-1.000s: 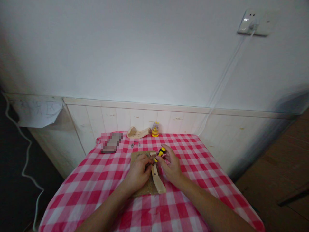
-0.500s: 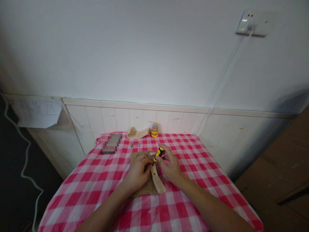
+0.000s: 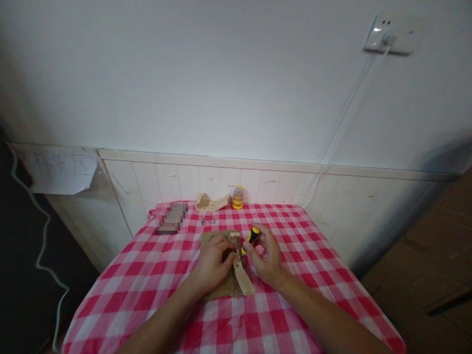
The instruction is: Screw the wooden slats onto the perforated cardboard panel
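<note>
A light wooden piece (image 3: 243, 280) lies on a brown board (image 3: 221, 290) at the middle of a table with a red and white checked cloth (image 3: 313, 265). My right hand (image 3: 266, 258) grips a small yellow and black screwdriver (image 3: 251, 237), tilted, with its tip down at the top of the wooden piece. My left hand (image 3: 213, 263) is curled over the board, fingertips pinched at the same spot beside the screwdriver tip. What the fingers hold there is too small to make out.
At the table's far edge lie another wooden part (image 3: 211, 202), a small yellow bottle (image 3: 238, 197), a blurred grey block (image 3: 171, 218) and some small metal pieces (image 3: 207, 221). A white panelled wall stands behind. A cable hangs from a wall socket (image 3: 393, 33).
My right hand has shifted slightly right with the screwdriver, which now leans more to the right. My left hand has stayed put on the board.
</note>
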